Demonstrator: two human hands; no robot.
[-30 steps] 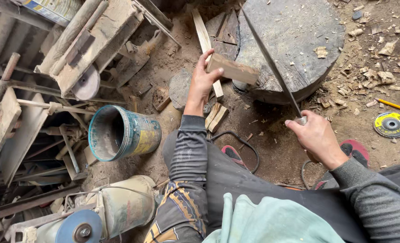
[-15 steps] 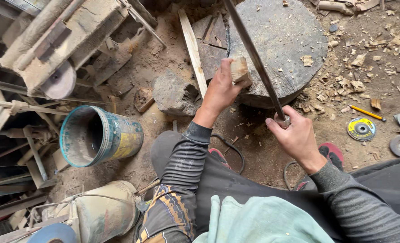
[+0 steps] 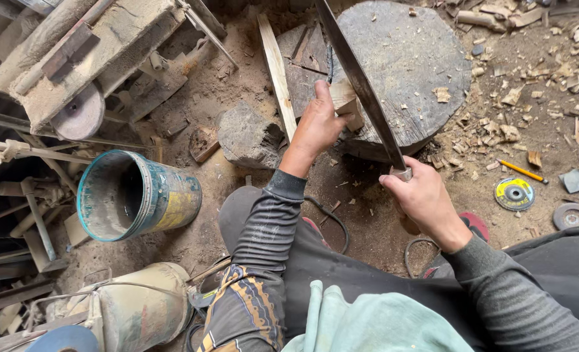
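Left hand clenched around one small pale wooden block, held at the near edge of one round grey chopping stump. Right hand wrapped tight on the handle of one long dark steel blade, slanting up across the stump just beside the block. Farther out: one blue-rimmed metal bucket, one yellow pencil, two grinding discs, scattered wood chips
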